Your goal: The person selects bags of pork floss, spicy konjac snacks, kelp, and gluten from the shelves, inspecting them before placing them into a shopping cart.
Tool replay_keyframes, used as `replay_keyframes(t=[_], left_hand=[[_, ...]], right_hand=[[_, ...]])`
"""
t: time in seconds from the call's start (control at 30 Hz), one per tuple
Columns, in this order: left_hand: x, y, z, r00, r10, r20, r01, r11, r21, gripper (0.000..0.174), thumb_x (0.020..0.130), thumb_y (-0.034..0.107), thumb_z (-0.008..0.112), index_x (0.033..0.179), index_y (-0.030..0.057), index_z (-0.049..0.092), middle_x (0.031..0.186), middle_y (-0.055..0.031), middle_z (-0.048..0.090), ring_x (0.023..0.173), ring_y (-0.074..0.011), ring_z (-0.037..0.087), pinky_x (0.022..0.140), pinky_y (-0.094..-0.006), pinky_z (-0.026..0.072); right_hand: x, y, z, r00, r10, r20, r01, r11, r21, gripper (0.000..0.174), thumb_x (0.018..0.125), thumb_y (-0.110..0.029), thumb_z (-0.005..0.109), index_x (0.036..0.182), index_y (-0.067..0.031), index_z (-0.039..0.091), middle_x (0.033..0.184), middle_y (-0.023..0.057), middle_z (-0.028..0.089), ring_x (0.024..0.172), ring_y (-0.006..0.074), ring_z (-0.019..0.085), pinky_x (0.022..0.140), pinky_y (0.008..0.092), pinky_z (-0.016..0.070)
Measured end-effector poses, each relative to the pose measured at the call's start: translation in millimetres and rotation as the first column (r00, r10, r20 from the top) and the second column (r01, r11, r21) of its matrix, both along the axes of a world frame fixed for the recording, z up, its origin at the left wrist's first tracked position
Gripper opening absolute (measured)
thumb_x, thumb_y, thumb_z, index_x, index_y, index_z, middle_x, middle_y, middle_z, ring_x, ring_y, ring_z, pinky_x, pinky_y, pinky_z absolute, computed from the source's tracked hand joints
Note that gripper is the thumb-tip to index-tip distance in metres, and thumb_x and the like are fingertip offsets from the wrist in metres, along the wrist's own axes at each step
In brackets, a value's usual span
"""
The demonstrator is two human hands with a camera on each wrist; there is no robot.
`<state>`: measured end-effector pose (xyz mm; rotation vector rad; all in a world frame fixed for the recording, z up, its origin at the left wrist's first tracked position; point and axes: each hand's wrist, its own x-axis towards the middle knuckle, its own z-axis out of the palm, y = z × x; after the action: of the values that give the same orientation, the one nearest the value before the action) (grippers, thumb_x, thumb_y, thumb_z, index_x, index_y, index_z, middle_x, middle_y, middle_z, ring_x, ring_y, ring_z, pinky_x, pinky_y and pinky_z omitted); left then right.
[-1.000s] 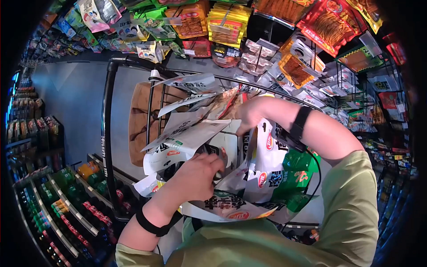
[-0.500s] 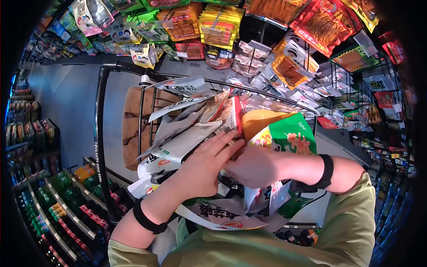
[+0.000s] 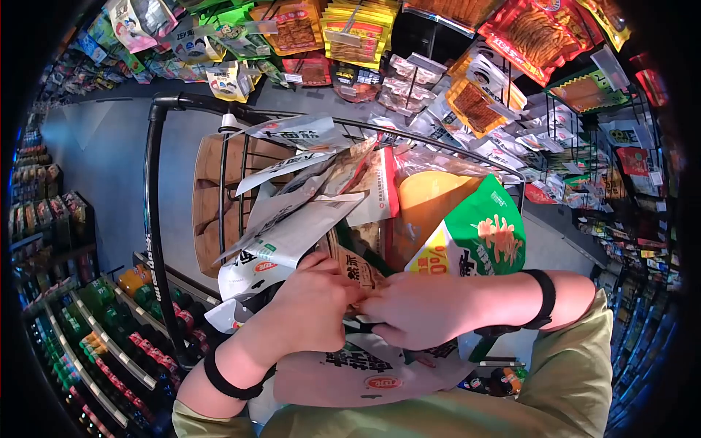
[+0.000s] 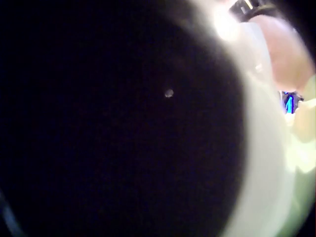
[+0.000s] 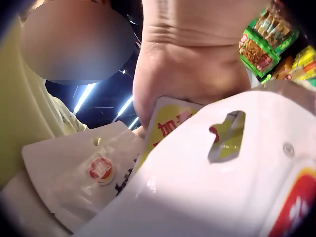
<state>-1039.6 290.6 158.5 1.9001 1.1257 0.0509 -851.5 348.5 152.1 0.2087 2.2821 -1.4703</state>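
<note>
Inside a wire cart, both hands meet over a pile of snack bags. The left hand, fingers curled, and the right hand pinch the lower part of a brown package; their fingertips are partly hidden. White bags stand to the left, and a green bag lies beyond the right hand. A white bag lies nearest the body. In the right wrist view, the right hand is behind a white bag. A dark surface fills most of the left wrist view.
Snack packets hang on racks beyond the cart and to the right. Shelves of bottles are at the lower left. Grey floor shows left of the cart, and a brown slotted board by its left side.
The right hand has come from the far side of the cart back beside the left hand. The brown package now shows between them, and the green bag has come into fuller view.
</note>
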Motion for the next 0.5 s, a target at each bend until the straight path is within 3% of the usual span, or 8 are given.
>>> replay_keyframes(t=[0.03, 0.13, 0.17, 0.23, 0.3, 0.37, 0.43, 0.5], left_hand=[[-0.7, -0.3, -0.6, 1.0, -0.013, -0.021, 0.013, 1.0, -0.014, 0.047, 0.047, 0.006, 0.056, 0.092, 0.009, 0.069, 0.09, -0.0087, 0.066, 0.091, -0.0269, 0.057, 0.097, -0.0388, 0.0367], [-3.7, -6.1, -2.4, 0.998, -0.037, -0.06, 0.037, 0.999, 0.01, 0.045, 0.048, 0.008, 0.058, 0.091, 0.0072, 0.069, 0.092, -0.0086, 0.067, 0.092, -0.027, 0.057, 0.1, -0.0403, 0.0352], [-3.6, -7.2, -3.1, 0.998, -0.031, -0.061, 0.032, 0.999, 0.011, 0.045, 0.048, 0.008, 0.058, 0.091, 0.0072, 0.069, 0.092, -0.0086, 0.067, 0.092, -0.027, 0.057, 0.1, -0.0403, 0.0352], [-3.3, -6.9, -3.6, 0.998, -0.026, -0.049, 0.027, 1.0, 0.008, 0.045, 0.049, 0.012, 0.058, 0.092, 0.0063, 0.07, 0.093, -0.0087, 0.067, 0.093, -0.0272, 0.058, 0.1, -0.0412, 0.0352], [-2.9, -2.8, -0.2, 0.998, -0.041, -0.054, 0.041, 0.999, -0.004, 0.044, 0.051, 0.014, 0.058, 0.093, 0.0064, 0.07, 0.094, -0.0086, 0.067, 0.092, -0.0274, 0.058, 0.099, -0.041, 0.0358], [-3.6, 2.8, -0.9, 0.997, -0.056, -0.06, 0.055, 0.998, -0.017, 0.043, 0.053, 0.016, 0.059, 0.094, 0.0064, 0.07, 0.094, -0.0085, 0.067, 0.092, -0.0275, 0.058, 0.098, -0.0409, 0.0364], [-5.4, 7.2, -4.6, 0.998, -0.046, 0.033, 0.045, 0.999, 0.02, 0.024, 0.063, 0.022, 0.058, 0.078, 0.0062, 0.068, 0.068, -0.0109, 0.062, 0.078, -0.0284, 0.059, 0.085, -0.039, 0.0449], [-5.2, 19.1, -5.5, 0.987, -0.157, -0.022, 0.155, 0.986, -0.06, 0.024, 0.068, 0.021, 0.056, 0.083, 0.0054, 0.068, 0.078, -0.0112, 0.064, 0.082, -0.0293, 0.059, 0.084, -0.0394, 0.0443]], right_hand=[[-4.7, 12.0, 5.6, 0.999, 0.03, 0.022, -0.028, 0.996, -0.082, 0.021, 0.084, -0.016, 0.051, 0.095, 0.0013, 0.056, 0.082, 0.0142, 0.061, 0.082, 0.0313, 0.06, 0.075, 0.0402, 0.0471], [-7.0, 54.3, 20.7, 0.893, -0.379, -0.245, 0.363, 0.926, -0.106, 0.02, 0.083, -0.019, 0.051, 0.081, -0.0011, 0.059, 0.069, 0.0184, 0.058, 0.066, 0.0359, 0.058, 0.062, 0.0434, 0.0465], [-8.2, 83.3, 23.0, 0.917, -0.372, -0.142, 0.373, 0.927, -0.017, 0.021, 0.083, -0.019, 0.051, 0.079, -0.0002, 0.059, 0.066, 0.0184, 0.056, 0.066, 0.0368, 0.057, 0.061, 0.0429, 0.046], [-1.6, 131.9, -14.1, 0.947, -0.309, -0.084, 0.32, 0.921, 0.221, 0.024, 0.088, -0.021, 0.053, 0.097, -0.002, 0.063, 0.082, 0.0149, 0.065, 0.078, 0.0312, 0.062, 0.072, 0.0365, 0.0477], [5.6, 150.2, -49.8, 0.857, -0.426, 0.29, 0.359, 0.897, 0.257, 0.031, 0.091, -0.026, 0.048, 0.108, -0.003, 0.06, 0.101, 0.0136, 0.066, 0.093, 0.0274, 0.062, 0.083, 0.0355, 0.047], [26.1, 154.1, -111.1, 0.923, -0.363, 0.13, 0.354, 0.931, 0.084, 0.035, 0.086, -0.024, 0.048, 0.11, -0.001, 0.059, 0.102, 0.0163, 0.065, 0.095, 0.0299, 0.061, 0.084, 0.0361, 0.0462], [34.0, 148.1, -147.3, 0.916, -0.326, 0.233, 0.288, 0.94, 0.185, 0.049, 0.087, -0.037, 0.05, 0.124, -0.0046, 0.052, 0.125, 0.0194, 0.052, 0.119, 0.0306, 0.047, 0.101, 0.038, 0.0351], [30.0, 135.2, -114.7, 0.913, -0.281, 0.295, 0.17, 0.921, 0.349, 0.062, 0.088, -0.048, 0.045, 0.136, -0.0079, 0.041, 0.144, 0.0198, 0.031, 0.136, 0.0308, 0.026, 0.111, 0.0388, 0.021]])
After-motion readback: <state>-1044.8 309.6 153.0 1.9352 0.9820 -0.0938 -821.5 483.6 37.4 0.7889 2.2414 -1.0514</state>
